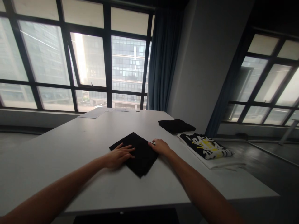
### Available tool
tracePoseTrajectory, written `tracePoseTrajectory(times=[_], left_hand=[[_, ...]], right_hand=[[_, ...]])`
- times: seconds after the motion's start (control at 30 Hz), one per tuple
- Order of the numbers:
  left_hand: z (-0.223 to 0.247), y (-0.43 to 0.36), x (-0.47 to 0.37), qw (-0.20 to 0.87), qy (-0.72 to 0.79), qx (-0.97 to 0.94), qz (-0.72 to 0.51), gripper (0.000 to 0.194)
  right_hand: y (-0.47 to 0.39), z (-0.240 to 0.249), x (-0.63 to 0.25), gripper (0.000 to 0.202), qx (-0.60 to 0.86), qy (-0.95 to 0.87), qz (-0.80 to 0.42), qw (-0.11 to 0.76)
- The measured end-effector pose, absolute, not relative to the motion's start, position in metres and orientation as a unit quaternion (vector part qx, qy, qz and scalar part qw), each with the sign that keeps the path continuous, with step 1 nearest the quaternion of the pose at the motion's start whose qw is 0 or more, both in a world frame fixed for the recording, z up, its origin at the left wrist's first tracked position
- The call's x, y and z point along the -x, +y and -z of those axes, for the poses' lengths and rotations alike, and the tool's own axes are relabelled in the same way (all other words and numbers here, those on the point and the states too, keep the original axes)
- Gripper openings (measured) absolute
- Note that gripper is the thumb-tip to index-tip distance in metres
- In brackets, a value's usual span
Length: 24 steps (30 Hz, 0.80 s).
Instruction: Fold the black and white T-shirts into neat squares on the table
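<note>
A black piece of cloth [140, 155], folded into a flat square, lies turned cornerwise on the white table [98, 183]. Its kind of garment cannot be made out. My left hand [120, 155] rests flat on its left part with the fingers spread. At the right corner of the cloth, my right hand [160, 146] has its thumb and curled fingers closed on the edge; part of the fingers is hidden.
To the right lie another folded black cloth [176, 125] and a folded black garment with white and yellow print [206, 146], on top of white cloth [217, 164]. Paper sheets [92, 113] are at the far left end. Beyond stand windows and a blue curtain [161, 62].
</note>
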<state>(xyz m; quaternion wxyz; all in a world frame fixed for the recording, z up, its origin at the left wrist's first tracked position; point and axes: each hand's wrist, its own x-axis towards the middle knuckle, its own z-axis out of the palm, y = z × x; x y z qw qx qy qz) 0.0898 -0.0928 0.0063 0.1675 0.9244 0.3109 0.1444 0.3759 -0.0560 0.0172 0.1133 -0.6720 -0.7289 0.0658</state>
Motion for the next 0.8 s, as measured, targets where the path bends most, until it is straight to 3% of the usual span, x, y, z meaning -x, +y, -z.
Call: tracePoseTrajectory(times=[0.1, 0.2, 0.3, 0.57, 0.63, 0.7, 0.8], left_hand=[[-0.006, -0.088, -0.088, 0.117, 0.408, -0.882, -0.203, 0.052], [0.003, -0.095, -0.098, 0.099, 0.450, -0.870, -0.173, 0.057], [0.008, -0.104, -0.107, 0.099, 0.407, -0.899, -0.128, 0.064], [-0.010, -0.115, -0.100, 0.178, 0.229, -0.950, -0.116, 0.058], [-0.010, -0.110, -0.096, 0.177, 0.222, -0.952, -0.112, 0.058], [-0.008, -0.099, -0.089, 0.162, 0.243, -0.949, -0.121, 0.062], [0.000, -0.072, -0.068, 0.087, 0.383, -0.907, -0.151, 0.075]], right_hand=[[-0.058, -0.019, -0.375, 0.053, 0.669, -0.726, -0.103, 0.120], [-0.057, -0.016, -0.372, 0.055, 0.658, -0.725, -0.125, 0.161], [-0.052, -0.011, -0.370, 0.061, 0.634, -0.724, -0.172, 0.209], [-0.045, -0.009, -0.381, 0.089, 0.633, -0.593, -0.337, 0.367], [-0.045, -0.009, -0.385, 0.079, 0.622, -0.565, -0.399, 0.367], [-0.044, -0.009, -0.388, 0.056, 0.620, -0.560, -0.435, 0.336], [-0.042, -0.009, -0.392, 0.028, 0.613, -0.588, -0.414, 0.327]])
